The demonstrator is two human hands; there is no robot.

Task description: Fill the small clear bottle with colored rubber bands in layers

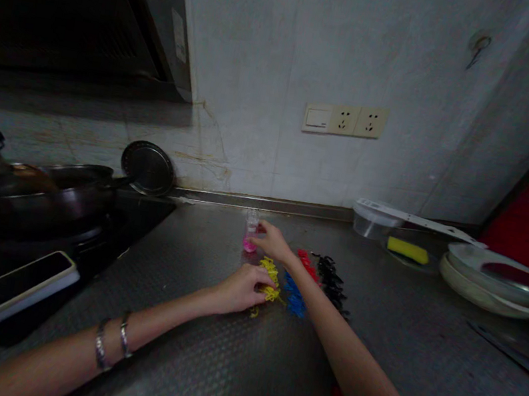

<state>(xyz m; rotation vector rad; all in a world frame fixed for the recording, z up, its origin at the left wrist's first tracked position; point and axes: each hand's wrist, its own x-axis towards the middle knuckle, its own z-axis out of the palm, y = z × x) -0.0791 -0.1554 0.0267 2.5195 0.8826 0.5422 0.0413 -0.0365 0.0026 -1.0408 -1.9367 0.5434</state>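
My left hand, with two silver bracelets on its wrist, rests at a pile of small yellow strips. Its fingers are curled closed on some of them. Just beyond it, my right hand has its thumb and fingers closed at the side of a small clear container. Something bright pink shows at the container's near end. Under and beside my right forearm lie piles of blue pieces, red pieces and black pieces. The small pieces are too blurred to name exactly.
On the left, a wok sits on the black stove, with a phone-like slab nearer me. A round metal lid leans on the wall. To the right are a plastic tub, a yellow sponge, stacked bowls and a dark long utensil.
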